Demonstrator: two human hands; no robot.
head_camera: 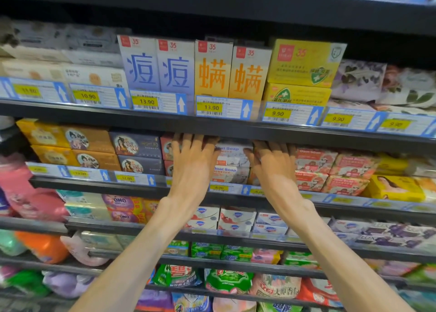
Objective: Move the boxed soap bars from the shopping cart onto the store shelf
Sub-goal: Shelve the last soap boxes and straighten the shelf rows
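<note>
- On the second shelf [94,186] from the top, two white Goat Soap boxes [232,163] sat stacked.
- The left hand [193,167] lay flat, fingers spread, just left of the boxes.
- The right hand [273,167] lay flat on their right; whether either hand gripped them was unclear.

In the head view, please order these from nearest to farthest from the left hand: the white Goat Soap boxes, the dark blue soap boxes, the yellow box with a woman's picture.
1. White Goat Soap boxes: right beside the left hand, between both hands.
2. Dark blue soap boxes: same shelf, to its left.
3. Yellow box with a woman's picture: far right, beyond the right hand.
</note>
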